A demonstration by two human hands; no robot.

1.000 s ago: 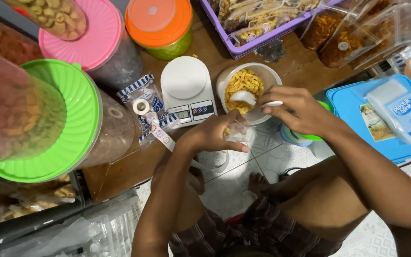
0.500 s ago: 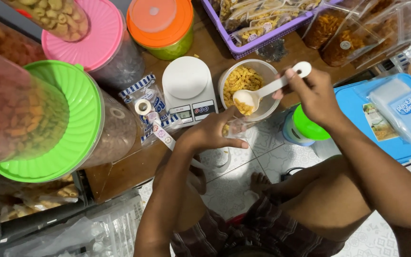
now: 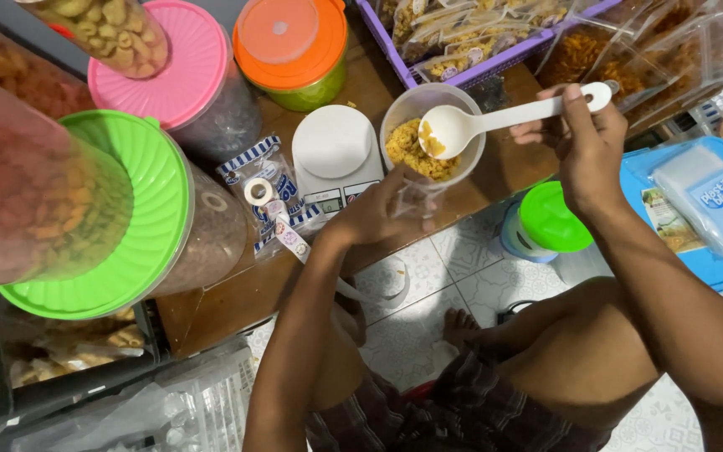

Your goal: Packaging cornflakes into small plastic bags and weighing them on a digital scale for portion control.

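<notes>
My right hand (image 3: pixel 583 142) grips the handle of a white plastic spoon (image 3: pixel 479 121), whose bowl carries a little yellow snack and hovers over a white bowl (image 3: pixel 407 105) filled with the same yellow crumbly snack. My left hand (image 3: pixel 378 213) holds a small clear plastic bag (image 3: pixel 420 197) just below the bowl's near rim, at the edge of the brown wooden table (image 3: pixel 236 293). A small white digital scale (image 3: pixel 332 159) sits left of the bowl.
Big clear jars with green (image 3: pixel 119 209), pink (image 3: pixel 173 67) and orange (image 3: pixel 290 42) lids stand at the left and back. A purple basket (image 3: pixel 479 63) of packed snacks is behind the bowl. A green-lidded tub (image 3: pixel 550 222) and a blue box (image 3: pixel 696 209) lie right; tape roll (image 3: pixel 258 191) by the scale.
My right hand lifted away from the bag with the spoon, swung up and right, and now holds the spoon over the bowl. My left hand keeps the bag, shifted slightly toward the bowl.
</notes>
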